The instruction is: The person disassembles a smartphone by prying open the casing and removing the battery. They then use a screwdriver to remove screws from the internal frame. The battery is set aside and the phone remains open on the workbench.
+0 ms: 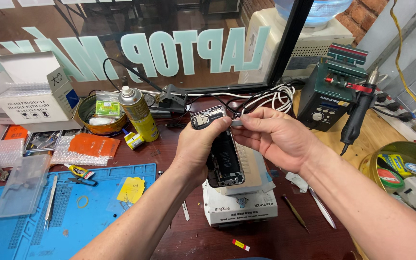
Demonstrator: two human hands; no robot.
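Head view: left hand [199, 149] grips an opened phone [220, 149] upright at frame centre, fingers wrapped round its edge, thumb on the top, so the exposed internals face the camera. Right hand [273, 139], at 3 o'clock of it, pinches a thin metal tool [237, 123] against the upper edge. White heating box [241, 204] sits at 6 o'clock, blue mat [87, 216] at 8.
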